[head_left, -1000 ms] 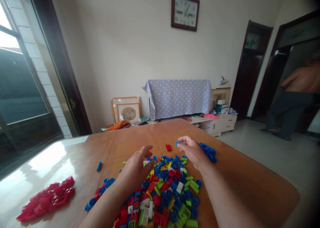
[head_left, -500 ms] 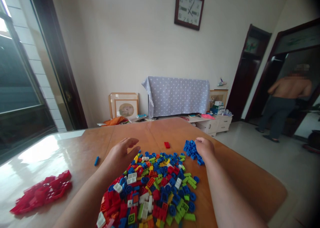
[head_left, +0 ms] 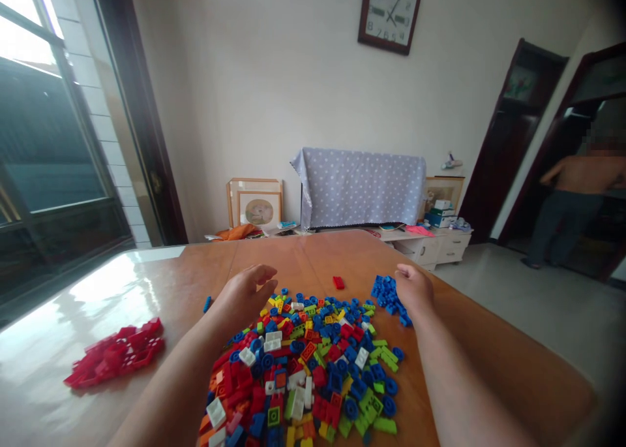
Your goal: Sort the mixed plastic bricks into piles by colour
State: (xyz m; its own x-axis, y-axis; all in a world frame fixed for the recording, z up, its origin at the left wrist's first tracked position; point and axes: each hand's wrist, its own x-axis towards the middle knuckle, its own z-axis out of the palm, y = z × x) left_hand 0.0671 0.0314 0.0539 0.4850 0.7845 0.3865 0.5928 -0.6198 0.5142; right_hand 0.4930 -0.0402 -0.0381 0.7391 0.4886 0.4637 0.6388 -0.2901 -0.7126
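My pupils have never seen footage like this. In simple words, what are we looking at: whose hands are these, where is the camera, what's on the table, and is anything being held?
There is no machine moving things here: these are a person's own bare hands. The camera is worn on that person's head, looking forward and down, so both arms reach in from the bottom.

On the table a large mixed pile of toy bricks lies in front. To its left is a red pile; beyond it lies a red brick.

The left hand is over the mixed pile's far left edge, fingers parted, with nothing visible in it. The right hand is beside a blue pile; whether it holds anything is hidden.
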